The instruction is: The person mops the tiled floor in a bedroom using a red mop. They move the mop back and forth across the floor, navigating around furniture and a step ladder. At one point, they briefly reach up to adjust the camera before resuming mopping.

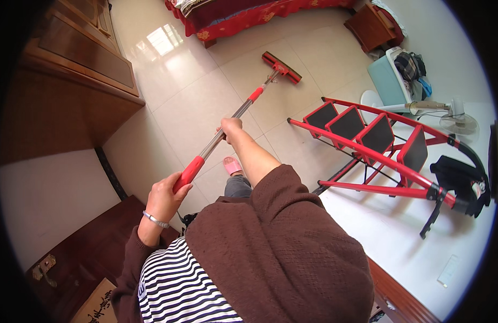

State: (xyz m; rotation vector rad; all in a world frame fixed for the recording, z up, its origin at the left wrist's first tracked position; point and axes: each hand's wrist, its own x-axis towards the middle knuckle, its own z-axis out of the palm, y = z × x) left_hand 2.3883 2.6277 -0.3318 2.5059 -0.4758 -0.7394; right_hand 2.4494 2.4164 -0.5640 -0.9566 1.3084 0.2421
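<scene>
Left hand (pixel 165 196) wrapped tight around the red grip at the near end of the mop (pixel 235 116), wrist bent, a thin silver bracelet (pixel 155 219) on it, brown sleeve pushed back to the forearm. Right hand (pixel 231 128) stretched far forward, arm nearly straight, fingers closed around the bare metal shaft about halfway along. Both hands holding the same pole, well apart from each other. Mop slanting away and down from the body, its flat red head (pixel 281 67) resting on the floor (pixel 195 102) near the foot of the bed (pixel 233 16). One foot in a pink slipper (pixel 232 166) showing just below the right forearm.

Pale glossy tiles underfoot, bright with window glare near the bed. Dark wooden cabinet (pixel 71 70) along the left side, more dark wood at the lower left. Red bedspread across the top. Red stepladder (pixel 378 145) with black steps lying to the right, a black bag (pixel 461 183) hung at its end. Beyond it a standing fan (pixel 448 116) and a pale blue box (pixel 389 81) heaped with clothes beside a small wooden table (pixel 370 27).
</scene>
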